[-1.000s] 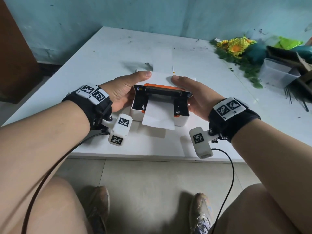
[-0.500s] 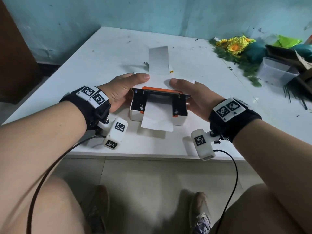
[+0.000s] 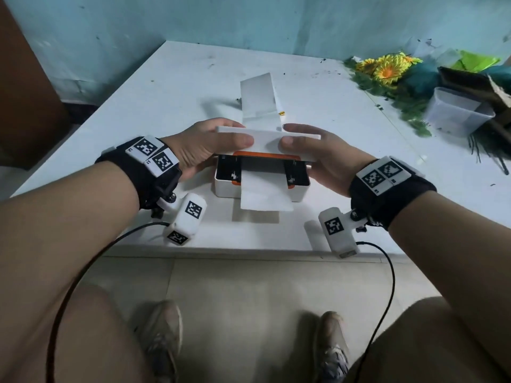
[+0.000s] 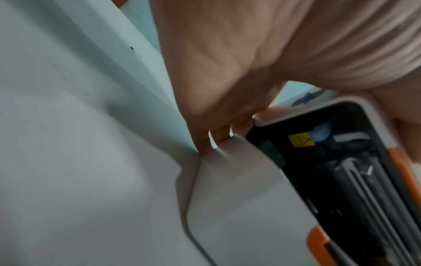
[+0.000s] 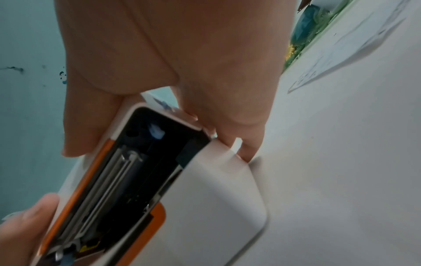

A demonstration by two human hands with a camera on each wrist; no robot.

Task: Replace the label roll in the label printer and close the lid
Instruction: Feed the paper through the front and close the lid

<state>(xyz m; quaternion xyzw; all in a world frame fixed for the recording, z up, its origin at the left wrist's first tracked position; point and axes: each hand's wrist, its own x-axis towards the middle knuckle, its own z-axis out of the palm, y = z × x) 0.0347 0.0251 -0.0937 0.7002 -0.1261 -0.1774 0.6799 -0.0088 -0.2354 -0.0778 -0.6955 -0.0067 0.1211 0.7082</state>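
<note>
A white label printer (image 3: 258, 190) with orange trim sits near the table's front edge. White label paper (image 3: 264, 199) hangs out of its front slot. Its lid (image 3: 266, 142) is tilted half down over the body, the black underside still showing. My left hand (image 3: 221, 140) grips the lid's left end, thumb on top. My right hand (image 3: 302, 143) grips the right end the same way. In the left wrist view my fingers (image 4: 205, 142) reach behind the hinge beside the printer body (image 4: 239, 207). In the right wrist view the lid's (image 5: 127, 183) rollers show. The roll inside is hidden.
A loose strip of label paper (image 3: 258, 95) lies behind the printer with a small yellow piece (image 3: 281, 113) beside it. Artificial flowers (image 3: 387, 69), a clear plastic tub (image 3: 456, 111) and a cardboard box (image 3: 470, 81) crowd the right. The table's front edge (image 3: 249, 251) is close.
The lid has swung forward and down over the printer body, so its white top now faces me. Both thumbs have moved onto that top face.
</note>
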